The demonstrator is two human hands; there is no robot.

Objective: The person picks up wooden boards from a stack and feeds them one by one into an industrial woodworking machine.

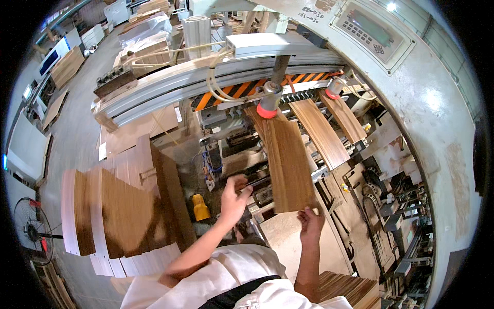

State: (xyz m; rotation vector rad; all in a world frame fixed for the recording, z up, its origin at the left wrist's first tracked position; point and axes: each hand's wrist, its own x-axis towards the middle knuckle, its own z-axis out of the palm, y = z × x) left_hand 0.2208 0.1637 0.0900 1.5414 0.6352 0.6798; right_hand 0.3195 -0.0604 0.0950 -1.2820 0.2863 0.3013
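Note:
A brown wood-grain panel (289, 167) lies on the machine in front of me, its far end beneath a red-rimmed press cylinder (267, 104). At its near right corner, my right hand (311, 225) is closed with the fingertips on the edge. To the left of the panel, my left hand (236, 198) hangs apart from it, fingers loosely bent and thumb apart, with nothing seen in it. Two more panels, a middle one (320, 135) and a right one (345, 117), rest farther along the machine. Another board under the cylinder is mostly hidden.
Tall stacks of brown panels (128, 211) stand at my left, with a yellow foot-pedal-like object (200, 207) beside them. More panels (350, 291) are stacked at lower right. A metal beam (180, 80) crosses ahead, and a control box (368, 31) hangs upper right. A fan (33, 232) stands far left.

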